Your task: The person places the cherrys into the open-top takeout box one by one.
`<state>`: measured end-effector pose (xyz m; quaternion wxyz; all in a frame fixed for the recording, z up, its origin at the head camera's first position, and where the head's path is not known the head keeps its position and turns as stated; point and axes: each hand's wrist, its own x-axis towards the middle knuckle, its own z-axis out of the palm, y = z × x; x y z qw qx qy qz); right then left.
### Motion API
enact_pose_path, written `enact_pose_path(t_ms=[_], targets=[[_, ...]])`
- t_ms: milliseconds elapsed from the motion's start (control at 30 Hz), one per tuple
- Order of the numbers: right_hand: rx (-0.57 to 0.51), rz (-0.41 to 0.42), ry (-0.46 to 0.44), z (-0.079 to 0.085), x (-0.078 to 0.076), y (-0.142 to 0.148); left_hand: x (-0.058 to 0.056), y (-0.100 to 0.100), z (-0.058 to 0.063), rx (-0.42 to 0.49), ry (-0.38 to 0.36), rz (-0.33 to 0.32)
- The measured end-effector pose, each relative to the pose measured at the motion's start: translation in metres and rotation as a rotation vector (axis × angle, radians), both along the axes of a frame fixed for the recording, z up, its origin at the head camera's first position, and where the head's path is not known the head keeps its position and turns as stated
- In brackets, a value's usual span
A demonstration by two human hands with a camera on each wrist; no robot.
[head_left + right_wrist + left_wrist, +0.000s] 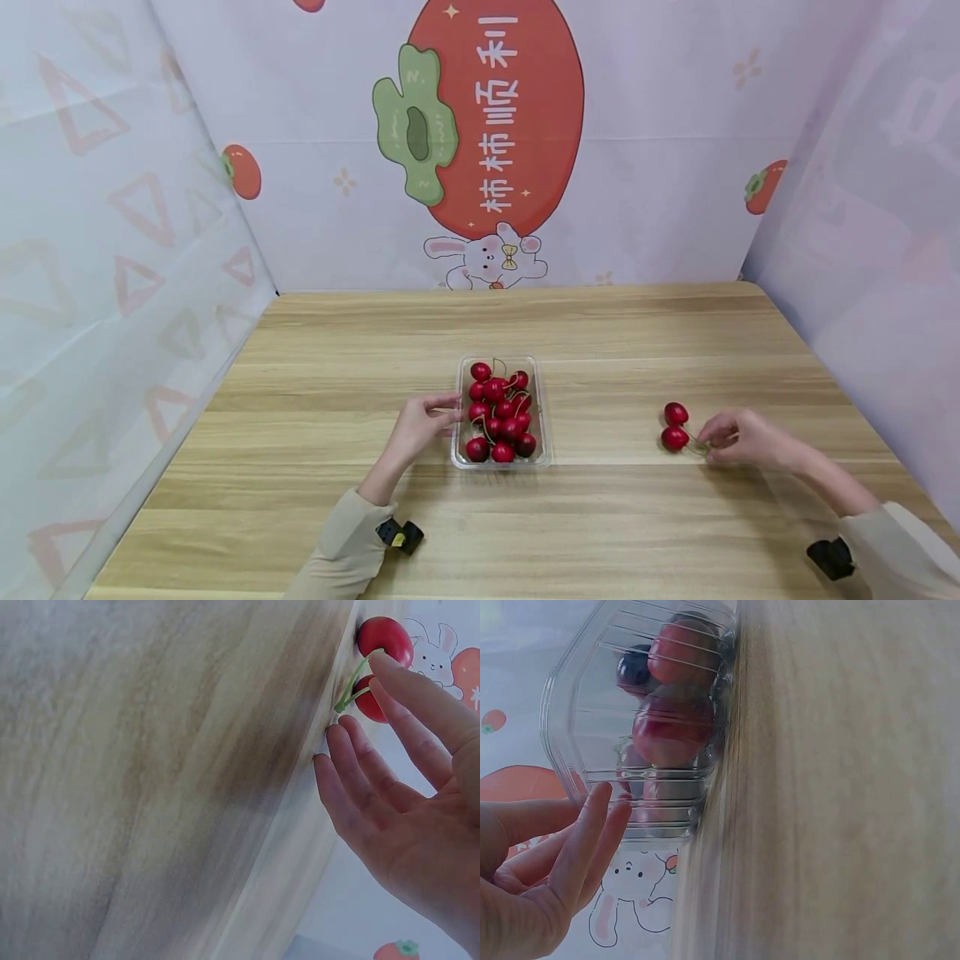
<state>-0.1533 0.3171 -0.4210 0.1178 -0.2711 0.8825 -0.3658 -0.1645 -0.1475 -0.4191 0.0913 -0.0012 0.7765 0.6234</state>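
A clear plastic box [455,454] full of red cherries [504,408] stands on the table; in the left wrist view the cherries [673,724] show through its ribbed wall [592,727]. My left hand [420,427] is at the box's left side, its fingertips [600,796] at the rim and wall, fingers fairly straight. To the right, two cherries [674,438] joined by green stems lie on the wood. Beside them is my right hand [738,437], its fingers [356,761] apart and loosely bent, close to the stem joint [340,707].
The wood-grain table [360,333] stretches under everything. Behind it hangs a white backdrop [652,150] printed with a big persimmon and a rabbit. Pale sheets [112,208] close off the left and right sides.
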Motion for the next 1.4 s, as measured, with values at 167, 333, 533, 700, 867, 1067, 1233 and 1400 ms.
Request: enact_pose_path(t_ms=[167, 333, 533, 700, 867, 1067, 1233, 1400], targets=[[-0.01, 0.012, 0.014, -0.0021, -0.0005, -0.0003, 0.0021, 0.0011, 0.0042, 0.02, 0.005, -0.004], [-0.018, 0.027, 0.03, -0.0043, -0.0013, -0.0004, 0.0017, 0.0011, 0.003, 0.022, 0.009, -0.003], [-0.016, 0.038, 0.058, -0.0069, -0.0037, -0.0021, -0.0004, 0.0004, -0.0006, 0.028, 0.004, 0.006], [-0.02, 0.048, 0.076, -0.0093, -0.0054, -0.0019, -0.0006, 0.0002, -0.0003, 0.02, -0.005, 0.003], [0.006, 0.03, 0.061, -0.0094, -0.0061, -0.0029, 0.0002, 0.0002, 0.0005, 0.019, -0.007, -0.003], [0.022, 0.026, 0.031, -0.0077, -0.0061, -0.0045, 0.0016, 0.0009, 0.0018, 0.014, 0.01, -0.004], [0.026, 0.034, 0.023, -0.0068, -0.0064, -0.0049, 0.0021, 0.001, 0.0021, 0.009, 0.01, 0.0], [0.018, 0.049, 0.038, -0.0067, -0.0075, -0.0051, 0.0015, 0.001, 0.002, 0.014, 0.003, 0.007]])
